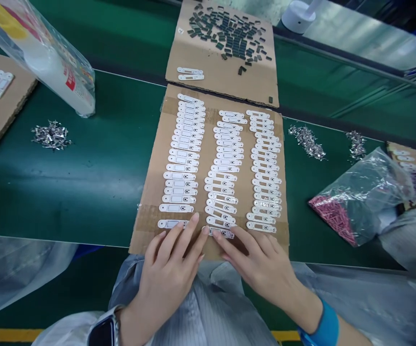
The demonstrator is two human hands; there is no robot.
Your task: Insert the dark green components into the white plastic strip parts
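A brown cardboard sheet [242,194] lies on the green belt and carries three columns of several small white plastic tags [226,163]. My left hand [172,269] rests flat at the sheet's near edge, fingers stretched out, fingertips touching the lowest tag of the left column [168,224]. My right hand [258,262] lies beside it with fingers spread, its forefinger on the lowest tag of the middle column [222,233]. Neither hand grips anything.
A second cardboard sheet [222,79] behind holds several small dark parts [229,36] and two white tags. Heaps of metal bits [51,134] lie left and right. A clear bag of pink parts [359,202] sits at right, a plastic bag [38,53] at upper left.
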